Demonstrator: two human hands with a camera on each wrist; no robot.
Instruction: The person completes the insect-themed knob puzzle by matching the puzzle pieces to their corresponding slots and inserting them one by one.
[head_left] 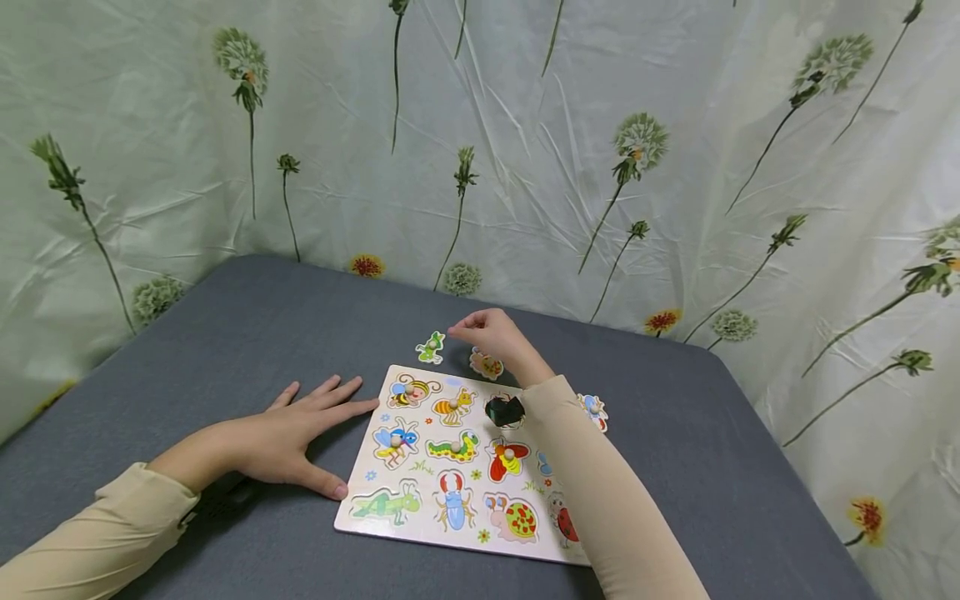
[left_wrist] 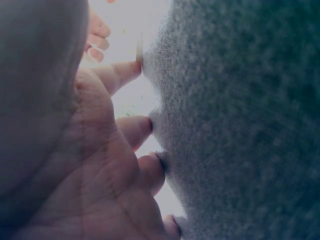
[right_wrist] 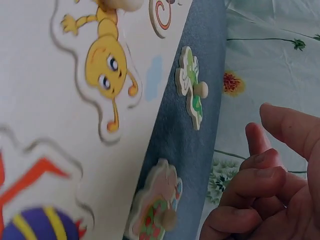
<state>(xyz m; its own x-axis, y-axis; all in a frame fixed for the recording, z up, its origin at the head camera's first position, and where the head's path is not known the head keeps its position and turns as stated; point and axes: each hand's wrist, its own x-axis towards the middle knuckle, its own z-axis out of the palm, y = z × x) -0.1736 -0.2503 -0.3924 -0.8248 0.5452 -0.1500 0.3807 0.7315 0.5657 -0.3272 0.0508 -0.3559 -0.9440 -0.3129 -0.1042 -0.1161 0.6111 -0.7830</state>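
Observation:
A wooden peg puzzle board (head_left: 411, 521) with insect pictures lies on the table. Knobbed pieces, including a bee (head_left: 411, 392), a caterpillar (head_left: 438, 450) and a mosquito (head_left: 392, 454), sit in it. My left hand (head_left: 288, 437) is spread on the cloth, its thumb and index finger at the board's left edge. Beyond the far edge, my right hand (head_left: 495, 337) hovers over a snail piece (head_left: 480, 362), its fingertips beside a green grasshopper piece (head_left: 431, 348). In the right wrist view, thumb and index finger stand apart with nothing between them.
A blue-and-red piece (head_left: 595, 408) lies right of the board, partly hidden by the right arm. Along the board's near side, the grasshopper (head_left: 384, 505), beetle (head_left: 453, 504) and snail (head_left: 517, 518) recesses show. A floral curtain (head_left: 337, 167) hangs behind the grey table (head_left: 285, 317).

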